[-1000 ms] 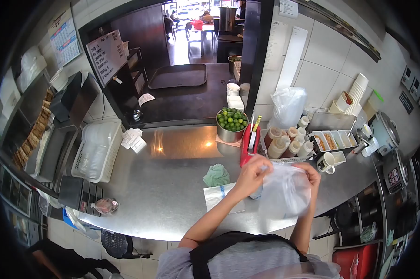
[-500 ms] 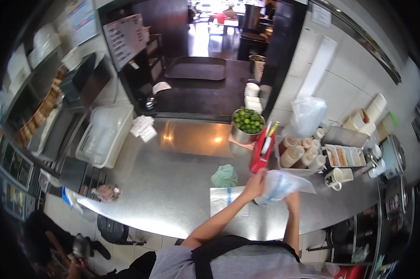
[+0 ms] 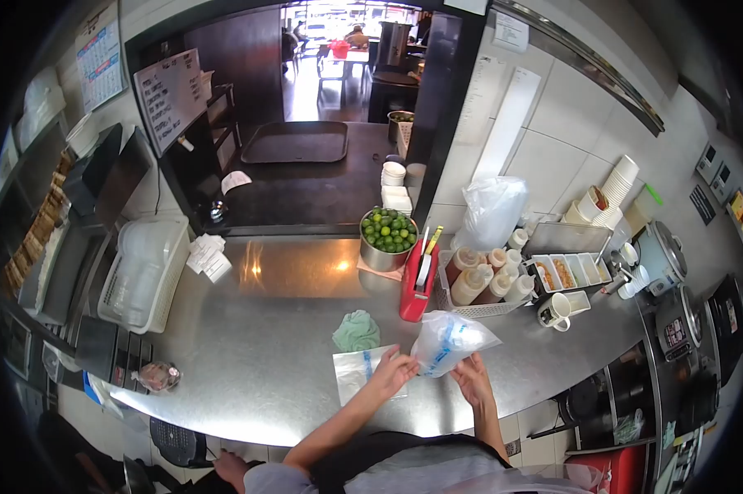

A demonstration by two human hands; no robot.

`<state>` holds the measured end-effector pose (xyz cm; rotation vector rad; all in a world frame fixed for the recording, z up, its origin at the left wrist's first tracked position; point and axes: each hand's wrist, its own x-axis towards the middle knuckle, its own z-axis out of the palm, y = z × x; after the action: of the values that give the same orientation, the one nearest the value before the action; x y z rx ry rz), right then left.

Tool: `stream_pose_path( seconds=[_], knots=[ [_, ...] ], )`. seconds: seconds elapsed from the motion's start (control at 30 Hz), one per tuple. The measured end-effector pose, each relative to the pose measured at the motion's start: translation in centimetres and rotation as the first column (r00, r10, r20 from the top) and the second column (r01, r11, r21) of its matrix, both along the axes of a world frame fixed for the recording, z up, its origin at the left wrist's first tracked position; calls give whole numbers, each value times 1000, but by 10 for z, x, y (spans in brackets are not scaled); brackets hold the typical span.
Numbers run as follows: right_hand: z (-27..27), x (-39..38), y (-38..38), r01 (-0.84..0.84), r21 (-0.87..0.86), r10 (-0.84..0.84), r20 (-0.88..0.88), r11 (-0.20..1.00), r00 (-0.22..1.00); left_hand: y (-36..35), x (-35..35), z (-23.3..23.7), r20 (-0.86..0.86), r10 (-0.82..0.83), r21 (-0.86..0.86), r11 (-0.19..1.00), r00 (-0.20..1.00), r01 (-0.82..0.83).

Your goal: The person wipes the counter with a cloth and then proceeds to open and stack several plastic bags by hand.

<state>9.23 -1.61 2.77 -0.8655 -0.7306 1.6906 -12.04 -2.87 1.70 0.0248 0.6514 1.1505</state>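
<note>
Between my two hands a clear plastic bag with blue print (image 3: 448,339) stands above the steel counter, bulging with contents I cannot make out. My left hand (image 3: 394,373) pinches its lower left edge with bent fingers. On the other side, my right hand (image 3: 473,380) has its fingers closed at the lower right edge. A flat stack of clear bags with a blue stripe (image 3: 353,375) lies by my left hand. Just behind it sits a crumpled green cloth (image 3: 357,331). A red tape dispenser (image 3: 418,286) stands behind the filled bag.
A metal pot of green limes (image 3: 389,235) stands by the pass window. To the right are a basket of squeeze bottles (image 3: 485,310), a sauce tray (image 3: 569,272) and a mug (image 3: 555,310). A white basket (image 3: 153,296) sits left. Another person's hand (image 3: 232,467) shows at the lower left.
My view has swung right, so the counter things appear further left. The bag now stands more upright, and my left hand has slid from its upper side down to its lower left edge.
</note>
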Motion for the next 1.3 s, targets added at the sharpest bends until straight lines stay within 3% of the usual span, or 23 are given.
stream_pose_path(
  seconds=[0.13, 0.33, 0.43, 0.53, 0.57, 0.6, 0.63, 0.73, 0.77, 0.83, 0.93, 0.97, 1.03, 1.1, 1.13, 1.2, 1.23, 1.3],
  knots=[
    [10, -13, -19, 52, 39, -54, 49, 998, 997, -11, 12, 22, 0, 50, -129, 990, 999, -50],
    [-2, -15, -14, 32, 17, -33, 58, 999, 998, -10, 6, -11, 42, -134, 261, 958, 990, 119],
    [-4, -14, -5, -19, 22, 18, 36, 1000, 999, -4, -2, -9, -279, -177, 305, 916, 944, 262],
    [1, -15, 3, -41, 56, 35, 115, 998, 993, 33, -29, 20, -747, -235, 296, 721, 622, 627],
    [2, -18, 3, -40, 62, 31, 137, 997, 990, 70, -44, 13, -877, -208, 259, 556, 434, 790],
    [3, -20, 2, -41, 64, 30, 160, 997, 987, 101, -53, 22, -871, 487, 285, 401, 61, 871],
    [3, -20, 1, -28, 64, 17, 154, 998, 988, 119, -65, 50, -810, 587, 300, 445, -21, 844],
    [7, -25, 0, 0, 49, -9, 166, 999, 986, 166, -84, 179, -877, 480, 405, 698, 33, 590],
    [5, -24, -4, -1, 33, -5, 172, 999, 985, 177, -87, 203, -856, 515, 400, 718, -49, 570],
    [3, -23, -2, 12, 20, -15, 173, 1000, 985, 175, -79, 239, -830, 549, 411, 725, -103, 553],
    [-3, -22, -2, 35, -2, -34, 160, 999, 987, 142, -56, 242, -677, 566, 724, 396, 471, 565],
    [-5, -21, -4, 45, 37, -51, 195, 998, 979, 142, -51, 218, -606, 377, 795, 287, 700, 534],
    [-7, -21, -6, 68, 115, -97, 262, 991, 960, 120, -45, 174, -566, 271, 824, 189, 778, 534],
    [5, -20, -9, 10, 414, -260, 553, 910, 792, 92, -30, 101, -653, 161, 748, 285, 740, 599],
    [13, -21, -13, -73, 523, -350, 661, 849, 663, 91, -21, 65, -720, 463, 672, 280, 516, 686],
    [36, -33, -10, -113, 604, -402, 645, 789, 650, 63, -6, 47, -686, 207, 700, 449, 698, 555],
    [41, -39, -10, -134, 641, -426, 636, 755, 643, 53, -2, 33, -671, 140, 677, 516, 728, 525],
    [6, -46, 0, -55, 559, -342, 580, 827, 739, 47, 6, -13, -620, 18, 609, 642, 785, 466]
  ],
)
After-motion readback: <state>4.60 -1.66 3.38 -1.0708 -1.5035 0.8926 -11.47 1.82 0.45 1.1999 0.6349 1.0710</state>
